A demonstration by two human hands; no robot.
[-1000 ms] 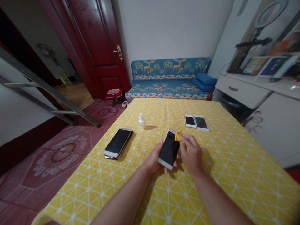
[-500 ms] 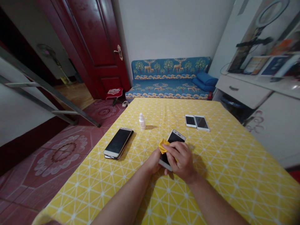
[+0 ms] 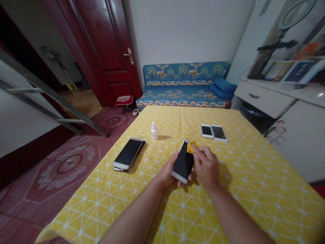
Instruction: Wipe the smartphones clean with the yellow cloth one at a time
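Observation:
A white-framed smartphone [image 3: 183, 162] with a dark screen rests in my left hand [image 3: 168, 172], whose thumb lies along its left edge while the fingers wrap underneath. My right hand [image 3: 207, 166] pinches a yellow cloth [image 3: 192, 147] and presses it on the phone's upper right part. The cloth covers that corner of the phone. To the left, a gold-and-white phone [image 3: 129, 154] lies on top of another dark one. A small white bottle [image 3: 154, 131] stands upright beyond my left hand.
Two white phones, a smaller one [image 3: 206, 131] and a larger one [image 3: 219, 133], lie side by side at the back right. A yellow patterned tablecloth [image 3: 122, 206] covers the table. Behind stands a blue sofa [image 3: 177, 91]; a white cabinet [image 3: 297, 135] is at the right.
My right hand and the yellow cloth have moved right, from the phone's left side to its upper right, uncovering more of the screen. My left hand still holds the phone.

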